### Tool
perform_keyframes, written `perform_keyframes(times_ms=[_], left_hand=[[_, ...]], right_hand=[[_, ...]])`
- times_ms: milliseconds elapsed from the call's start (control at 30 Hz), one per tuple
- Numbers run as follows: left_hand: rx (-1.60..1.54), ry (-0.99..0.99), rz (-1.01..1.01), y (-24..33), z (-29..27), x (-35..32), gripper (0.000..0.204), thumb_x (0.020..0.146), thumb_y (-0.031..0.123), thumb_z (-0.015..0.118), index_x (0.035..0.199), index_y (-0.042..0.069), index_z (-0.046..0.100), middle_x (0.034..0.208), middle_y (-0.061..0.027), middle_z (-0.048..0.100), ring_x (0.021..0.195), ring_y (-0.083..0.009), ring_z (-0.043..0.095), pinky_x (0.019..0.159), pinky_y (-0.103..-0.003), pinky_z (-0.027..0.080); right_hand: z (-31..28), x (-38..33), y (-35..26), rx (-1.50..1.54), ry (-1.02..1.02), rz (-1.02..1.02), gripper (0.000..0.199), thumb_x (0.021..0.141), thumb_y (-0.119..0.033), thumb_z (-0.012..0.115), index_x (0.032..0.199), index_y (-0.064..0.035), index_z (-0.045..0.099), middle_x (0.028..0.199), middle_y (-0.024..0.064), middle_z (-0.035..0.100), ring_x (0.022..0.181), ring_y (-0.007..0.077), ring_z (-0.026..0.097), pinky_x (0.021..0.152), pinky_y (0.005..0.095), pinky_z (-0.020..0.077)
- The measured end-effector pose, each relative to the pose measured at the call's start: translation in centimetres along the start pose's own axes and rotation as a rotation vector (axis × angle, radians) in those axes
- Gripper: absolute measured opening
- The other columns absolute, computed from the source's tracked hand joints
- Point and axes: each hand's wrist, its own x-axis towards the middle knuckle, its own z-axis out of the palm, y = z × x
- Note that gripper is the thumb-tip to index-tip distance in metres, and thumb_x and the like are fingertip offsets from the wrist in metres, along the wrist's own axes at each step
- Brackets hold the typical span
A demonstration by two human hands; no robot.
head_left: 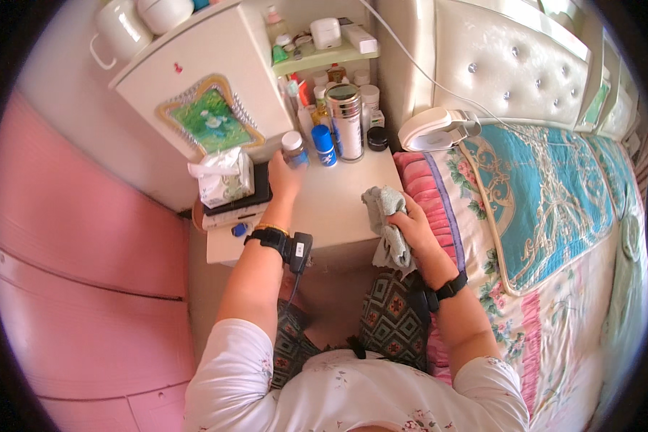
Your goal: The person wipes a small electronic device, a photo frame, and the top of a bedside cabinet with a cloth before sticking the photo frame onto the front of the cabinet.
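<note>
My left hand [286, 177] has its fingers round a small clear bottle with a white cap [293, 142], at the back left of the white tabletop [331, 209]. Just right of that bottle stands a blue-capped bottle [324, 146], and beside it a tall silver-lidded cylinder [347, 122]. A low black jar [377, 139] sits at the right. In my right hand [412, 225] a crumpled grey-green cloth [387, 216] is gripped over the table's right front corner, and part of it hangs down.
A tissue pack [225, 178] lies on a dark box at the left, with a small blue object [239, 230] in front. Bottles crowd beneath a pale green shelf [324, 59]. The bed with a teal pillow [540, 201] and white headphones [435, 128] borders the right.
</note>
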Motion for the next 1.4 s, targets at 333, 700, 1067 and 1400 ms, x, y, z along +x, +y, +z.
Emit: perform_keyframes(times_ms=[333, 700, 1067, 1400], left_hand=[[-0.609, -0.032, -0.117, 3.7, -9.1, -6.0, 0.044, 0.075, 0.006, 0.063, 0.115, 0.003, 0.046, 0.101, -0.008, 0.053, 0.069, -0.0089, 0.052, 0.061, -0.023, 0.044], [-0.823, 0.046, -0.21, -0.5, -17.1, -13.8, 0.03, 0.083, 0.009, 0.055, 0.112, 0.006, 0.047, 0.101, -0.0055, 0.055, 0.075, -0.0107, 0.054, 0.062, -0.022, 0.042], [-0.868, -0.061, -0.246, 0.1, -14.6, -15.3, 0.026, 0.085, 0.011, 0.052, 0.109, 0.006, 0.048, 0.101, -0.005, 0.055, 0.077, -0.0112, 0.052, 0.064, -0.023, 0.042], [-1.312, -0.638, -0.486, 4.4, -11.0, -19.0, 0.043, 0.09, 0.021, 0.045, 0.128, 0.004, 0.035, 0.122, -0.0086, 0.046, 0.11, -0.0192, 0.046, 0.093, -0.034, 0.037]], right_hand=[[0.3, 7.0, -0.9, -0.473, 0.166, -0.308, 0.043, 0.072, -0.011, 0.051, 0.114, -0.0023, 0.05, 0.101, 0.0133, 0.056, 0.092, 0.0241, 0.054, 0.081, 0.0313, 0.0433], [7.6, 8.2, 2.8, -1.212, -0.111, -0.47, 0.042, 0.065, -0.016, 0.056, 0.108, -0.0121, 0.057, 0.118, 0.0119, 0.05, 0.11, 0.0323, 0.044, 0.094, 0.038, 0.0371], [12.8, -2.3, 2.4, -0.65, -0.595, -0.489, 0.04, 0.06, -0.002, 0.056, 0.099, -0.0056, 0.058, 0.102, 0.0144, 0.057, 0.098, 0.0312, 0.053, 0.088, 0.0362, 0.0414], [10.7, -4.5, 0.6, 1.103, -0.597, 0.579, 0.047, 0.077, -0.029, 0.045, 0.116, -0.0022, 0.046, 0.104, 0.0156, 0.058, 0.09, 0.0291, 0.057, 0.085, 0.0385, 0.0446]])
